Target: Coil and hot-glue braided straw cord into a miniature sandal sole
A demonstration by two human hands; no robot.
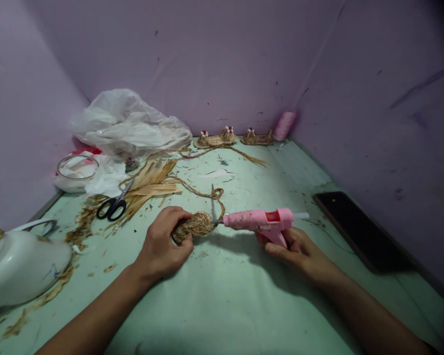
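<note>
Green, littered tabletop (222,310) beneath glue gun (246,220), purple walls (222,64) on three sides.

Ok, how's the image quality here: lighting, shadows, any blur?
Head view: lighting is dim, the top-right corner falling to black; head view: a soft shadow lies on the pale green tabletop below the pink plastic glue gun; head view: the pink cylindrical spool looks blurred.

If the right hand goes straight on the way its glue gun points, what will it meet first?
Probably the coiled braided piece in the left hand: the nozzle of the pink glue gun seems at its edge, though touch is unclear.
</note>
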